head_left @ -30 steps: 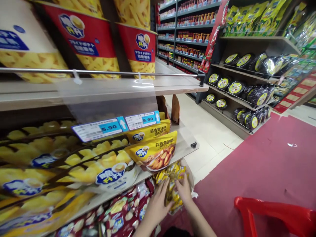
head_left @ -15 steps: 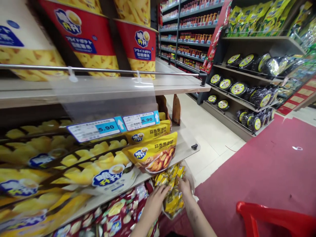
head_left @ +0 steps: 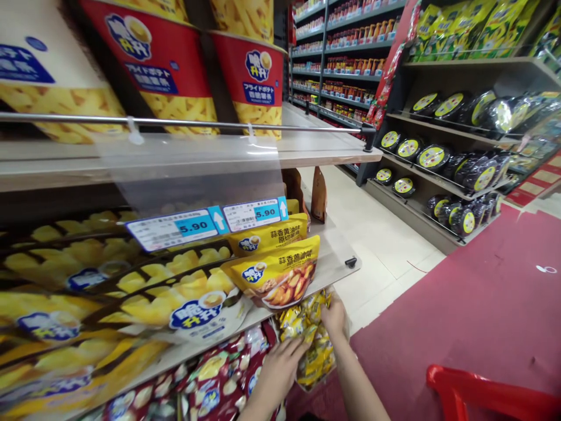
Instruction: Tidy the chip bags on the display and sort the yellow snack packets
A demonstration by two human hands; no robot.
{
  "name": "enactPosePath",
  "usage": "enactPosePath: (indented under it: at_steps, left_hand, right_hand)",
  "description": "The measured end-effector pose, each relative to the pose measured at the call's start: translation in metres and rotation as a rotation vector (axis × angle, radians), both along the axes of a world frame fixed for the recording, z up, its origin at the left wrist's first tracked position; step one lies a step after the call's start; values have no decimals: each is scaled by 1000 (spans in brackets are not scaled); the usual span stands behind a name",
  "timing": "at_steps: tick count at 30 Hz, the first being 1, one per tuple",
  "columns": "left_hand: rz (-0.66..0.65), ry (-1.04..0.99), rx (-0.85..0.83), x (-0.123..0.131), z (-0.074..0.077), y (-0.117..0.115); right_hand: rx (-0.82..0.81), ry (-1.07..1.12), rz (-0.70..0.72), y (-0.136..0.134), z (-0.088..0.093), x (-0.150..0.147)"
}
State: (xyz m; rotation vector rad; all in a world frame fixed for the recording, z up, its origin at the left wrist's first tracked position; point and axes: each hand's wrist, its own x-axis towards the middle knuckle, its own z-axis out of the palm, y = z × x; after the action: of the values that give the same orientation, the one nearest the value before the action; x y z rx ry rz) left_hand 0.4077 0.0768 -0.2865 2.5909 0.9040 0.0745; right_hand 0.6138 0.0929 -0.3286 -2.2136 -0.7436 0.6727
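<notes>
Both of my hands are on a clear bag of small yellow-wrapped snacks (head_left: 313,345) under the end of the lower shelf. My left hand (head_left: 277,369) presses the bag's left lower side with fingers curled on it. My right hand (head_left: 335,318) grips its upper right edge, fingers closed over the wrap. Just above the bag lies a yellow snack pouch (head_left: 278,275) on the shelf board (head_left: 333,257), with a second yellow pouch (head_left: 269,234) behind it.
Red and yellow fry tubs (head_left: 254,82) stand on the upper shelf behind a metal rail (head_left: 197,124). Price tags (head_left: 205,222) read 5.90. Dark red snack bags (head_left: 214,380) lie below. A red basket rim (head_left: 491,394) sits at lower right on red carpet. Black round packs (head_left: 438,158) fill the opposite shelving.
My right hand has slid up along the bag's upper right edge. The left hand stays on the lower left side. The view shifted slightly right.
</notes>
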Motion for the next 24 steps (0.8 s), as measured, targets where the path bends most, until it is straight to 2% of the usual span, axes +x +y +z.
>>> enactPosePath:
  at_steps: [2,5,9,11,13,16,20,24]
  left_hand:
    - [28,-41,89,-5,-3,2]
    - [72,-176,249,-12,-11,1]
    - [99,-391,391,-12,-29,-6]
    - [33,-393,393,-6,-35,-9]
    - [-66,-285,360,2,-39,-11]
    - [-157,-86,266,18,-40,-11]
    - [-209,54,126,43,-43,-8]
    - [-221,55,91,65,-49,-5]
  right_hand:
    - [46,99,-15,10,-6,-5]
    - [93,202,47,20,-10,-11]
    - [188,413,181,10,-7,-9]
    - [260,463,277,-7,-5,0]
    - [312,366,309,-31,-4,11]
    - [364,161,233,-74,-9,24]
    - [370,86,118,-129,-29,31]
    - [381,-83,-38,-156,-58,28]
